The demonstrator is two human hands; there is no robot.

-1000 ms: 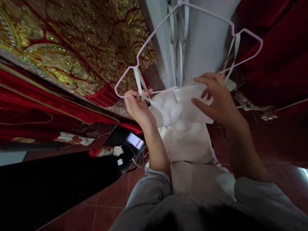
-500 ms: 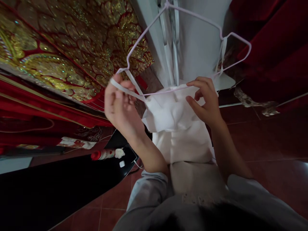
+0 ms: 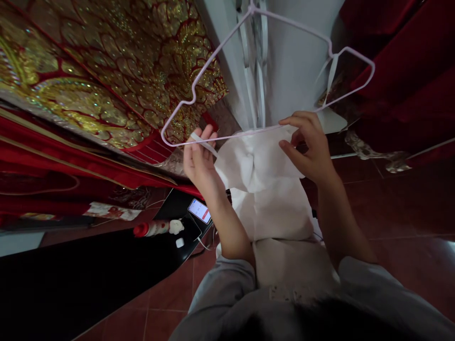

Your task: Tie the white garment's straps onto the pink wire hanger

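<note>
A pale pink wire clothes hanger (image 3: pixel 223 41) hangs in front of me. Its lower bar crosses in front of a white garment (image 3: pixel 273 203). My left hand (image 3: pixel 202 166) is turned palm up at the bar's left part. A white strap (image 3: pixel 204 144) of the garment lies across its fingers, off the hanger's left notch. My right hand (image 3: pixel 307 147) is at the bar and the garment's top edge. Its index fingertip touches the bar, and the thumb is apart over the white cloth. Another white strap (image 3: pixel 332 73) still loops over the hanger's right notch.
Red and gold sequined garments (image 3: pixel 106 61) hang at the left, and dark red cloth (image 3: pixel 408 80) at the right. On a black table (image 3: pixel 88 270) are a red-capped bottle (image 3: pixel 151 229), a lit phone (image 3: pixel 199 210) and a small white case (image 3: pixel 180 242). Reddish floor tiles (image 3: pixel 170 289) show below.
The left strap has come off the hanger's left shoulder. My left hand has moved right and inward with it, uncovering the phone. My right hand and the hanger have shifted slightly right.
</note>
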